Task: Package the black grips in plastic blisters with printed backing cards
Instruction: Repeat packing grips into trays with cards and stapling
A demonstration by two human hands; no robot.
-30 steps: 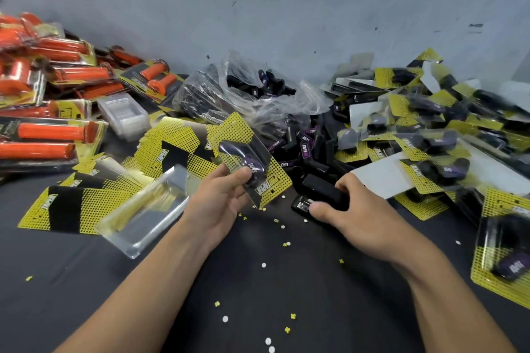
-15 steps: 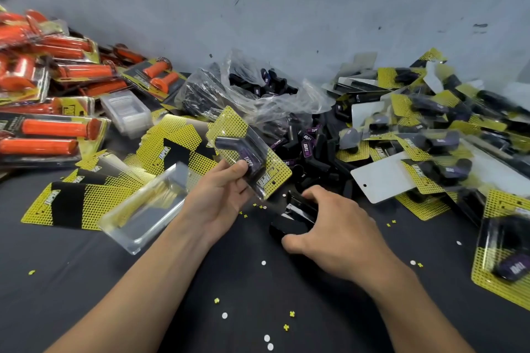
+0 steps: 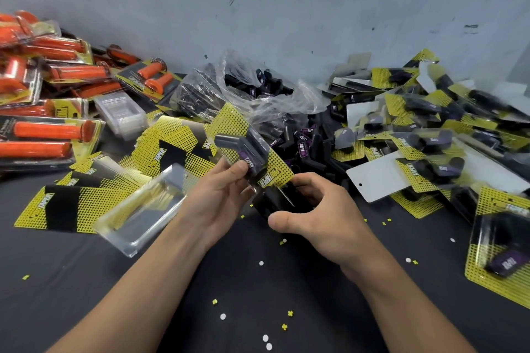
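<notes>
My left hand (image 3: 218,198) holds up a blister pack (image 3: 246,149): a yellow-and-black printed card with a black grip under clear plastic, tilted with its lower corner pointing right. My right hand (image 3: 321,218) grips a black stapler (image 3: 272,200), lifted off the table, right at that lower corner of the card. Loose black grips (image 3: 304,146) lie heaped just behind my hands. An empty clear blister (image 3: 140,215) rests on spread backing cards (image 3: 66,206) to the left.
Finished black-grip packs (image 3: 430,140) pile up at the right, and one pack (image 3: 499,252) lies near the right edge. Orange-grip packs (image 3: 48,129) fill the far left. A clear bag of grips (image 3: 258,94) and stacked blisters (image 3: 120,112) sit against the grey wall. Paper punch-outs dot the dark tabletop.
My right hand picked the stapler up from the table and brought it left and up to the pack's lower corner. My left hand raised and tilted the pack slightly.
</notes>
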